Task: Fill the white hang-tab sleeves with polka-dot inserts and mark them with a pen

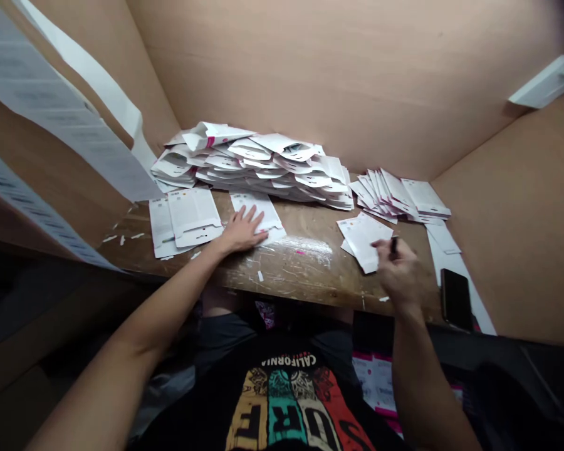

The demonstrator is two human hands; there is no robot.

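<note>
My left hand (242, 230) lies flat with its fingers spread on a white printed card (258, 208), pressing it to the scarred wooden table (301, 269). My right hand (397, 270) grips a black pen (393, 246) just beside a small loose pile of white cards (363, 241). A large heap of folded white card packaging (249, 166) with pink marks rises behind both hands. Fanned cards (399, 195) lie at the back right. Further flat cards (185, 217) sit left of my left hand.
Tan board walls (338, 69) enclose the table on three sides, with long printed sheets (61, 125) hanging at the left. A black phone (457, 299) lies on a white strip (458, 266) at the right. Small paper scraps dot the table, and pink-edged cards (373, 382) show below its front edge.
</note>
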